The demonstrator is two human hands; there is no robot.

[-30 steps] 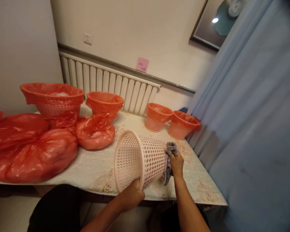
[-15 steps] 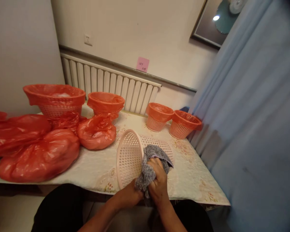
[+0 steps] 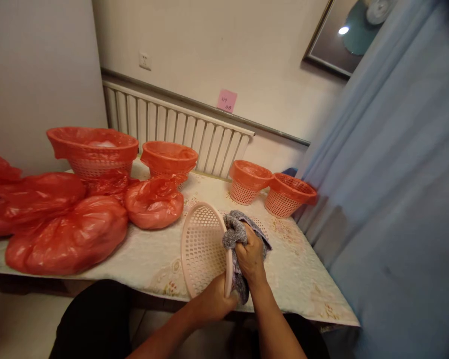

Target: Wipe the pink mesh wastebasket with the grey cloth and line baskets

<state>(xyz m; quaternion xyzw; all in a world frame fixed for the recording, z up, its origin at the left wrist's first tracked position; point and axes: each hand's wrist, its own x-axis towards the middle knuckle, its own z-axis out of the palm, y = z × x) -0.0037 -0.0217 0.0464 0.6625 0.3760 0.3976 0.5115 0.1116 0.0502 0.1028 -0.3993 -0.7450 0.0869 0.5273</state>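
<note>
Since a second ago the right hand (image 3: 251, 255) has come from the bottom end of the basket (image 3: 205, 247) to its rim, and it has brought the cloth (image 3: 236, 234) with it. The basket has also turned, so that its open mouth now faces more to the left and toward the person.

The basket lies on its side at the near edge of the worktop (image 3: 149, 257), probably so that both the rim and the wall can be reached. The left hand (image 3: 213, 300) is closed on the lower part of the rim and holds the basket steady. The right hand is clenched around the grey cloth and presses it on the upper rim; part of the cloth hangs down over the outside wall.

Farther back stand four baskets lined with red bags: a big one (image 3: 93, 149), a middle one (image 3: 169, 158), and two small ones (image 3: 249, 180) (image 3: 290, 194) close to each other at the right. Full, tied red bags (image 3: 67, 234) lie at the left, apart from the hands. Behind is a radiator (image 3: 179, 134), and a blue curtain (image 3: 389, 189) hangs at the right.
</note>
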